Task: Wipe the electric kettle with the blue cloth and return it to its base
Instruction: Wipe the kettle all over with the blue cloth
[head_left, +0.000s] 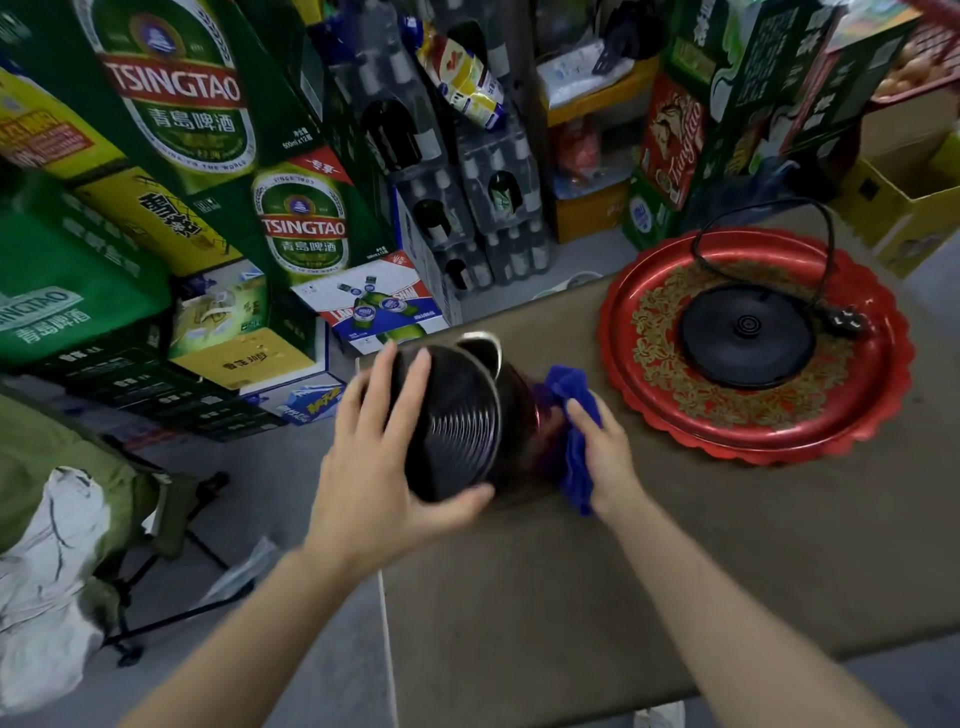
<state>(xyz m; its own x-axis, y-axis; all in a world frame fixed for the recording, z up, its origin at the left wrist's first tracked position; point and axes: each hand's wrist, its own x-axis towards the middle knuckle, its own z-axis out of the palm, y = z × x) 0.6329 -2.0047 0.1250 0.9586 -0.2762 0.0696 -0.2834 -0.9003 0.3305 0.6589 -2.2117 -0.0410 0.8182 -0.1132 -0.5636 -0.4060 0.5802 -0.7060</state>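
We tip kettle (467, 415) sideways, left hand (374, 457) fingers clamped round lid end; right hand (605, 457) pinches soft blue cloth (574, 447). Glossy body looks slippery; base (748, 338) well apart.

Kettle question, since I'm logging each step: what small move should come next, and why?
Probably keep rubbing the blue cloth along the kettle side. The left hand steadies the tipped kettle, the right hand presses the cloth on it, and the base sits bare on the red tray.

A brown cloth-covered table (675, 571) stands on grey concrete floor (322, 649), with stacked green beer cartons (176, 104) behind and a green folding chair (78, 467) at left.
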